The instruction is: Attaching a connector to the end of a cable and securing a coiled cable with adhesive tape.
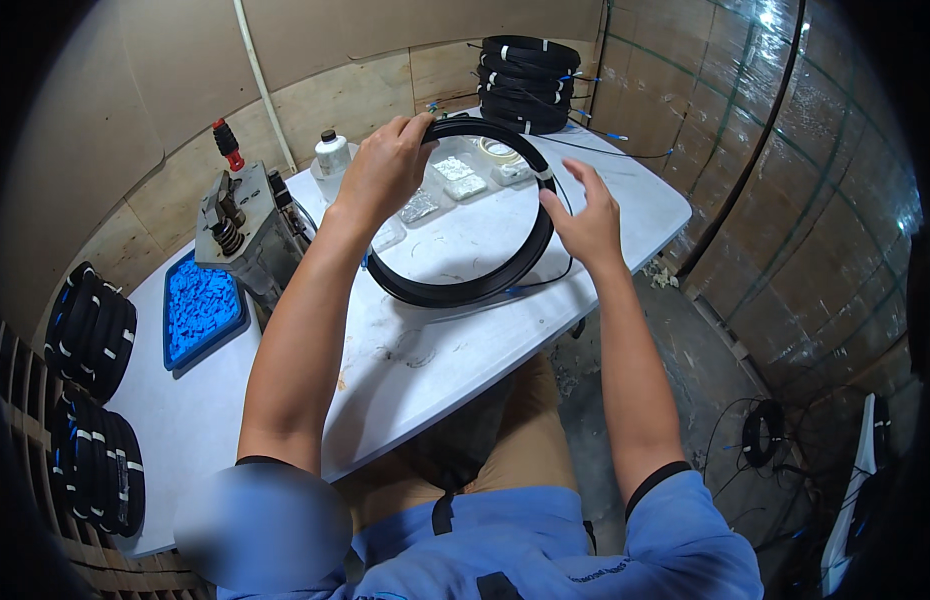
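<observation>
A coil of black cable [455,293] is held tilted above the white table. My left hand [381,170] is closed round its upper left part. A white tie [544,174] wraps the coil on its right side. Beside that tie my right hand [591,222] is open, with fingers spread and the thumb at the coil's outer edge; whether it touches cannot be made out. A loose cable end with a blue tip [515,290] hangs by the coil's lower right.
On the table [645,205] stand a stack of black coils [528,85], a white bottle [332,152], clear trays of small parts [455,178], a metal press [250,225] and a blue tray [247,322] of blue pieces. More coils [95,335] lie at left.
</observation>
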Demonstrator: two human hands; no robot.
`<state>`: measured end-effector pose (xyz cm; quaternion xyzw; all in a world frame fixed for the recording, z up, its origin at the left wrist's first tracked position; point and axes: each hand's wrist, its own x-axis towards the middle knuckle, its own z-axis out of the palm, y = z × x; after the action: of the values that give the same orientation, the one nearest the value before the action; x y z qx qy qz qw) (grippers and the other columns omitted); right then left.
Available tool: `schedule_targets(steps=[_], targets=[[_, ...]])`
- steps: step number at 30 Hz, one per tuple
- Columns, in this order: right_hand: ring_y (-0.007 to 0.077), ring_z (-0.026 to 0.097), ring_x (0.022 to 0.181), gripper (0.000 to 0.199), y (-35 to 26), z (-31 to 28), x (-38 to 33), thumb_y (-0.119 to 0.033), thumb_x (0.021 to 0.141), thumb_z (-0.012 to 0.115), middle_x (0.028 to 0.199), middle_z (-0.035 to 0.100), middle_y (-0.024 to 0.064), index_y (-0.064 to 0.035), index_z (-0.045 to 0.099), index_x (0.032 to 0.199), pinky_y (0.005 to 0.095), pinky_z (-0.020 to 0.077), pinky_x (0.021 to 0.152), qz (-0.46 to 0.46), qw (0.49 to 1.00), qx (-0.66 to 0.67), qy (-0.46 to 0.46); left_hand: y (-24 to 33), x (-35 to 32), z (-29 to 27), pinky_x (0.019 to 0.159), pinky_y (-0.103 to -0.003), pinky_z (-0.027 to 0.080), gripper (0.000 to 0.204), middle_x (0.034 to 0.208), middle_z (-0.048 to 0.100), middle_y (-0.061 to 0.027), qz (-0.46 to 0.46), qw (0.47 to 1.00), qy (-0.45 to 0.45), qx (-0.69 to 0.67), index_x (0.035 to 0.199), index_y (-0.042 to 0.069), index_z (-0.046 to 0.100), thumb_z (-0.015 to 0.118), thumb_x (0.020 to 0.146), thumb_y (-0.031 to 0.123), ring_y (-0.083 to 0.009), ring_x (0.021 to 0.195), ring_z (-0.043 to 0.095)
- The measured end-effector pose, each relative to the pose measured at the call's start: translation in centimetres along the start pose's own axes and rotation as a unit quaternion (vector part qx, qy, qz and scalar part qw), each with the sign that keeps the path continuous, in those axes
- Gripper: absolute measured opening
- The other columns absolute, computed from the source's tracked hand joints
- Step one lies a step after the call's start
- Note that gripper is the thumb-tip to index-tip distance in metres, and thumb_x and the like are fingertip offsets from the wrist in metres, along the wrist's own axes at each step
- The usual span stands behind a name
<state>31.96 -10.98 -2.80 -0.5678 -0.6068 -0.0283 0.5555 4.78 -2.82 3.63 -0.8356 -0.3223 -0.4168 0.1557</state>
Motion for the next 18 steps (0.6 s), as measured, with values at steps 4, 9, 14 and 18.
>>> schedule_targets(steps=[4,9,14,18], targets=[[0.0368,0.062,0.115,0.056,-3.9,-0.1,5.1,-0.019,0.078,0.078,0.122,0.066,0.0165,-0.0091,0.059,0.13,0.0426,0.0491,0.099,-0.206,0.977,-0.052,-0.011,1.7,1.2,0.1,0.073,-0.047,0.054,0.031,0.095,0.066,-0.018,0.045,0.999,0.009,0.005,0.121,0.004,0.059,0.066,0.094,0.017,-0.0385,0.084,0.067],[0.0382,0.069,0.092,0.044,-5.7,2.4,8.8,-0.011,0.082,0.073,0.1,0.071,0.0206,-0.0111,0.063,0.124,0.0411,0.0544,0.083,-0.154,0.959,-0.038,-0.234,2.6,1.6,0.8,0.071,-0.048,0.055,0.034,0.095,0.067,-0.017,0.057,0.998,0.001,0.01,0.121,0.005,0.061,0.069,0.092,0.021,-0.0385,0.082,0.067],[0.0393,0.069,0.088,0.033,-5.4,2.2,9.0,-0.002,0.085,0.067,0.095,0.071,0.0223,-0.0084,0.064,0.117,0.044,0.0527,0.075,-0.132,0.959,-0.057,-0.245,2.5,1.8,-1.2,0.078,-0.041,0.056,0.04,0.107,0.069,-0.0179,-0.017,0.992,-0.065,-0.104,0.125,0.003,0.059,0.07,0.091,0.019,-0.0339,0.088,0.07],[0.0324,0.07,0.082,0.032,-5.0,2.1,8.7,0.0,0.085,0.067,0.093,0.072,0.0192,-0.0077,0.062,0.116,0.0366,0.0533,0.075,-0.13,0.963,-0.051,-0.231,-0.8,-0.1,-2.7,0.077,-0.035,0.054,0.048,0.109,0.071,-0.0135,-0.156,0.917,-0.174,-0.322,0.132,0.006,0.06,0.07,0.085,0.012,-0.0218,0.084,0.067]])
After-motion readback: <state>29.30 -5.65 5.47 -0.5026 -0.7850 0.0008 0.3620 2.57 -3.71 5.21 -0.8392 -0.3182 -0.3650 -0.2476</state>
